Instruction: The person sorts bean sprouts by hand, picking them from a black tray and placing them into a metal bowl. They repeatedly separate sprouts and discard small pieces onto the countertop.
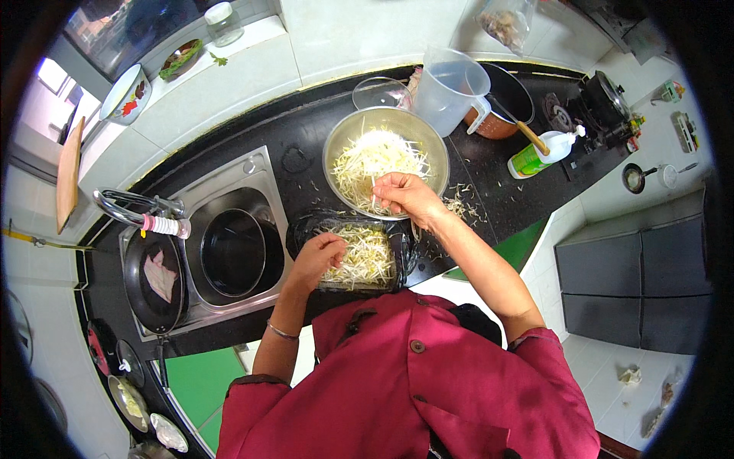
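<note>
A round metal mesh strainer [434, 143] holds a heap of bean sprouts [378, 160] on the black counter. Over its lower edge, my right hand [404, 198] pinches a white sprout between thumb and fingertips. Nearer my body lies a tray lined with a black plastic bag [406, 252], with more bean sprouts [367, 255] in it. My left hand [324, 258] is at the left side of this tray, fingers curled together; whether it holds a sprout cannot be told. Loose bits of sprout [461, 206] are scattered on the counter right of the strainer.
At left, a steel sink [269, 172] holds a black pot [232, 252], with a frying pan [135, 269] on its left side. Behind the strainer stand a clear plastic jug [450, 92] and a brown pot [499, 129]. A pump bottle [539, 155] stands further right, near the stove.
</note>
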The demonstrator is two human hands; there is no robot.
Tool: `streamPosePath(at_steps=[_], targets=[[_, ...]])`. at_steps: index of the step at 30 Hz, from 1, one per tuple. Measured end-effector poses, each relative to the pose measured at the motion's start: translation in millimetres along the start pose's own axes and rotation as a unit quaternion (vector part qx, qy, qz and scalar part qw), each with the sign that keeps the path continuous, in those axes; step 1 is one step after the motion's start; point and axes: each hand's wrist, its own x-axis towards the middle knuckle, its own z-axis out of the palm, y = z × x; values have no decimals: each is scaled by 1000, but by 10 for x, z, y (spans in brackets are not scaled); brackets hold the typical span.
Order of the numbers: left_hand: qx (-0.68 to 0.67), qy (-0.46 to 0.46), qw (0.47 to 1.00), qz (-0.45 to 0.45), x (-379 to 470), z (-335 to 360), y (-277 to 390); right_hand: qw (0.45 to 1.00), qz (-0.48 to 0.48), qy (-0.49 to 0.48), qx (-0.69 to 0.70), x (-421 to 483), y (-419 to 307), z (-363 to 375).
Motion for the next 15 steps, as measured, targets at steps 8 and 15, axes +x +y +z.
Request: streamPosePath(at_steps=[8, 15], targets=[[-132, -68, 989, 16, 35, 244, 169, 997, 64, -41, 26, -107, 256, 200], [-126, -60, 990, 23, 75, 272, 185, 999, -8, -28, -21, -138, 287, 269]])
